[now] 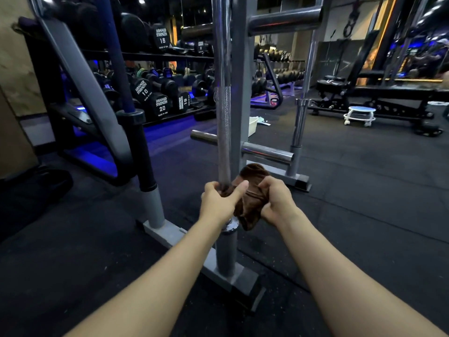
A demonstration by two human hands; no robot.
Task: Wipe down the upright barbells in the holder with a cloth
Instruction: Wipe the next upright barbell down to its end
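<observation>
Hands (220, 203) (275, 203) round cloth (250, 203) on barbell (223, 117).

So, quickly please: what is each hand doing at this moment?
Left hand: closed around the chrome barbell, with part of the brown cloth under its fingers.
Right hand: closed on the bunched cloth.

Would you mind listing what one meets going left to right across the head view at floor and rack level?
Blue barbell → left hand gripping the chrome barbell → brown cloth → right hand → thin upright bar → white stool.
</observation>
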